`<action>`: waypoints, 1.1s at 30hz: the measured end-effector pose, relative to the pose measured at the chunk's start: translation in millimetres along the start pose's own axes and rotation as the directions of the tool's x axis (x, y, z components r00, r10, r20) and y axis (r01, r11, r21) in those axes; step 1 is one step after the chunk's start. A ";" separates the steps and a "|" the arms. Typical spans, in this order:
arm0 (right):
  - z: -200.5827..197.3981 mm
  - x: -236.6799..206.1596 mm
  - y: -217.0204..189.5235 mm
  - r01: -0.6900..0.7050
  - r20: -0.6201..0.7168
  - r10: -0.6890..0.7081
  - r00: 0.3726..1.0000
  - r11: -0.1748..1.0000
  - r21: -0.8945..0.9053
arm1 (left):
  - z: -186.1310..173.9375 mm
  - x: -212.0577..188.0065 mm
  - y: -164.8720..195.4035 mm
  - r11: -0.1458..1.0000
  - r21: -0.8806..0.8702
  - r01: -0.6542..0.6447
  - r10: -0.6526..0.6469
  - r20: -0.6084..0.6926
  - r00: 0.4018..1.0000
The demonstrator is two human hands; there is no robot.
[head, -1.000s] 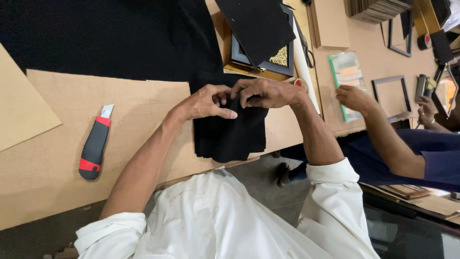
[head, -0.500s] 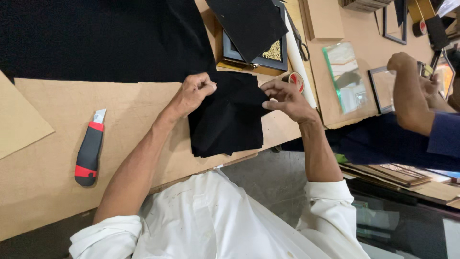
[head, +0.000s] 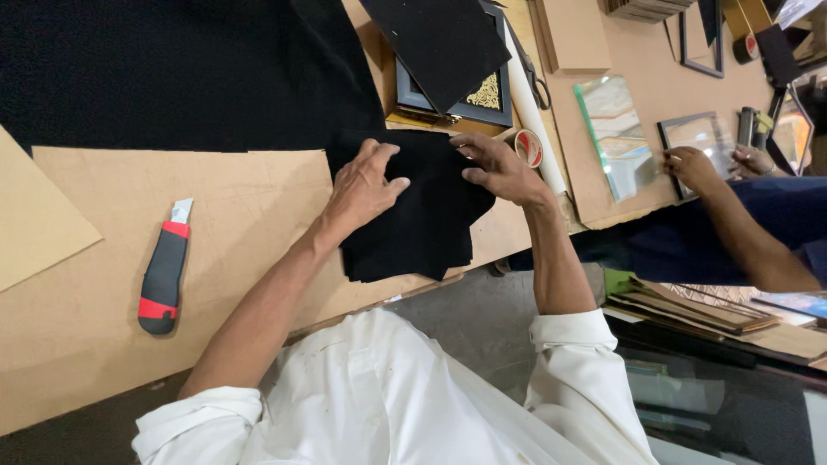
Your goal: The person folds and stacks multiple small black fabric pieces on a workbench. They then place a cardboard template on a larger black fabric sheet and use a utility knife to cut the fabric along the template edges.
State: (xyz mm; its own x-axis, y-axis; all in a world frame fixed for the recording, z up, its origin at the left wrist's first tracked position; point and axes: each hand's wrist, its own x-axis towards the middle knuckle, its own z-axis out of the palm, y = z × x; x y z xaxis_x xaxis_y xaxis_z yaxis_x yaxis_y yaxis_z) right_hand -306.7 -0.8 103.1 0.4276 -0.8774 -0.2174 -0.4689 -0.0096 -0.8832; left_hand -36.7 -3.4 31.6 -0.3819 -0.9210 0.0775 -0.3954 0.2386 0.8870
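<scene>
Brown board worktop (head: 258, 207), big black cloth sheet (head: 155, 69) spread past both hands. Left hand (head: 366, 185) lies flat, fingers spread, pressing down on a stack of black fabric pieces (head: 413, 228). Right hand (head: 495, 165) sits just beside it, palm down, fingers open and curled lightly on the stack's far edge; neither hand is gripping. Stack rests on the board under both hands, near edge just short of the table edge.

Well off to the left hand's outer side: red-black utility knife (head: 162, 275), blade out, alone on the board. Just beyond the right hand: tape roll (head: 527, 146) and a white paper roll (head: 534, 120). Beyond the fingertips: dark frame with gold ornament (head: 469, 99), partly under a black card (head: 439, 43). Further out past the right hand: glass pane (head: 613, 133) and a second frame (head: 702, 142), touched by a co-worker's hand (head: 689, 164), blue sleeve. White shirt sleeves rolled on both of the person's arms.
</scene>
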 end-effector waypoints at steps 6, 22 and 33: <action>17.4 -13.8 -53.8 -0.186 0.324 0.235 0.916 0.967 -0.176 | -20.5 10.8 -8.6 0.970 -0.206 -0.128 0.189 0.314 0.930; 8.2 -11.8 -23.7 -0.133 -0.066 0.142 0.988 0.984 0.120 | -30.6 16.5 -22.0 0.867 -0.492 0.082 0.068 0.279 0.958; 69.3 -35.1 44.6 -0.083 -0.313 0.304 0.900 0.823 0.562 | -1.7 24.6 -61.9 0.832 -0.486 0.268 -0.353 -0.092 0.931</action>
State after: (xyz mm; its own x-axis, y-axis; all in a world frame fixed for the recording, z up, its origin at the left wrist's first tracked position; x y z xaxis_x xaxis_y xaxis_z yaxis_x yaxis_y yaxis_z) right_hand -289.0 62.7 42.5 -0.0001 -0.9425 -0.3343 0.0132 0.3343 -0.9424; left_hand -20.2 -41.4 -20.6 -0.1389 -0.9701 -0.1990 -0.0255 -0.1974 0.9800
